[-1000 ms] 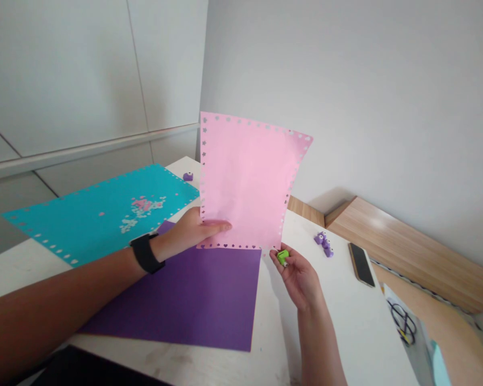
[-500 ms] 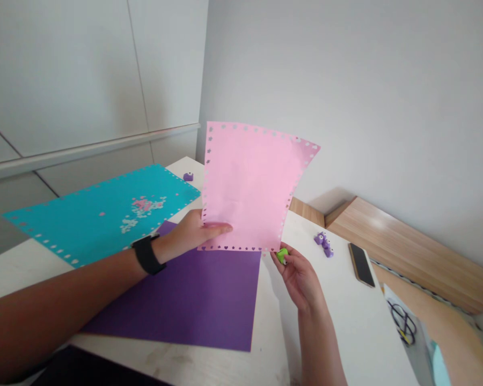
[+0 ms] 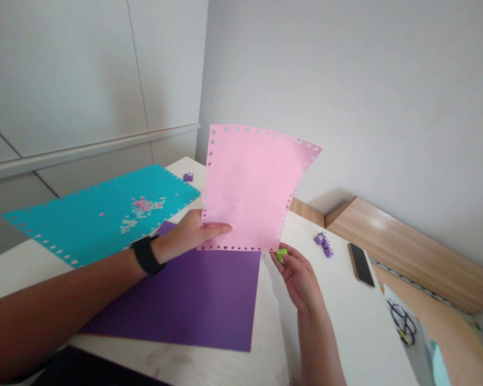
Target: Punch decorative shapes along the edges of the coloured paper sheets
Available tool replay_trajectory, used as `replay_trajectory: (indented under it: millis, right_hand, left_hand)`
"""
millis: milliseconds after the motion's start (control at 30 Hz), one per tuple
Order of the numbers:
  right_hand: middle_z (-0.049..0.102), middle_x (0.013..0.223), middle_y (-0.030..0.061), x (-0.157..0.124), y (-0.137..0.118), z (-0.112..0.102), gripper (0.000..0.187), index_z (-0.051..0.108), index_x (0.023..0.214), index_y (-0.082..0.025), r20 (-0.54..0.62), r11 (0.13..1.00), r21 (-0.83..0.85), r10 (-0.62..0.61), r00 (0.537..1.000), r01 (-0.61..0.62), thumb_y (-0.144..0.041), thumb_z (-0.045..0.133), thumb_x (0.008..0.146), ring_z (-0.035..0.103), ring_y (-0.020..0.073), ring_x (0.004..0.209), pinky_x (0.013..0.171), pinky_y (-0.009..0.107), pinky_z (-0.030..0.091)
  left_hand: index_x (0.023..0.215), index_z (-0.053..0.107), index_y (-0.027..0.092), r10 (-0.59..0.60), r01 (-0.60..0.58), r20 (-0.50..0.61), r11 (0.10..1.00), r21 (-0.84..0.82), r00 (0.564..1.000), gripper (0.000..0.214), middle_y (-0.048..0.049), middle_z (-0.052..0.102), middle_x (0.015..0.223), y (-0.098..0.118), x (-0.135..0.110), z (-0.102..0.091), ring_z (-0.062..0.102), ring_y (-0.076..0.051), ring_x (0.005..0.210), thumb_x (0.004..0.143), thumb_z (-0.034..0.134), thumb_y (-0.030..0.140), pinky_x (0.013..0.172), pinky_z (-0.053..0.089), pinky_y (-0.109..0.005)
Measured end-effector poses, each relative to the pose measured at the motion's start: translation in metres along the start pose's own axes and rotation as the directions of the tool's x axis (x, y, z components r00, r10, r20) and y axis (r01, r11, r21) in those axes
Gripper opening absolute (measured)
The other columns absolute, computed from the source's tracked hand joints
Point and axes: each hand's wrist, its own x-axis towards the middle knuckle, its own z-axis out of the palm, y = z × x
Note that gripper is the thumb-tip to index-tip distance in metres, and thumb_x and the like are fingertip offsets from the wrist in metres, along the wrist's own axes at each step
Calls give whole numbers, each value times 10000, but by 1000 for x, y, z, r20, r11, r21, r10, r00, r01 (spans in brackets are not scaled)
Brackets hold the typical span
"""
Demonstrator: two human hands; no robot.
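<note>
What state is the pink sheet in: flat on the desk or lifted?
Lifted: the pink sheet stands tilted above the purple sheet, held at its lower edge by the left hand.

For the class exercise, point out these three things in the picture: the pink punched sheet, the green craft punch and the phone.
Pink punched sheet [image 3: 249, 187], head view: middle of the sheet.
Green craft punch [image 3: 282, 255], head view: its exposed green body.
Phone [image 3: 361, 265], head view: its dark screen.

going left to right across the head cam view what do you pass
turquoise punched paper sheet → left hand → pink punched paper sheet → right hand holding small green craft punch → purple craft punches → black smartphone
</note>
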Motion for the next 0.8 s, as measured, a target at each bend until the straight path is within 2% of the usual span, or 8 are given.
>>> replay_trajectory:
  millis: [133,400,567,800]
  right_hand:
    - [740,1004,54,-1,0,0,268,754,990,-168,-11,1000,-9,-3,1000,3,-211,824,734,697,250,1079,1153,430,444]
    - [740,1039,56,-1,-2,3,258,756,983,-177,-30,1000,-23,-18,999,17,-215,830,738,698,235,1062,1140,425,459]
    - [740,1049,61,-2,-3,4,258,753,987,-172,-29,999,-37,-26,999,25,-228,828,747,695,236,1068,1135,430,463]
    - [752,995,62,-4,-4,6,265,745,983,-176,-45,998,-66,-18,999,15,-244,835,743,706,249,1046,1141,469,448]
  left_hand:
    - [1152,711,116,54,-54,-14,998,28,998,487,-110,767,1142,0,1,-1,722,-262,999,778,813,411,895,565,-351]
    - [1111,720,130,32,-31,-14,999,22,999,460,-97,780,1105,1,1,-1,733,-265,976,758,825,406,885,571,-347]
    - [1082,732,125,0,0,-16,999,35,1000,459,-96,794,1028,-1,1,-1,742,-252,894,751,822,429,814,580,-326]
    - [1056,730,112,1,-1,-5,1000,31,1000,439,-101,795,1006,3,0,-1,736,-251,898,767,812,432,794,570,-308]
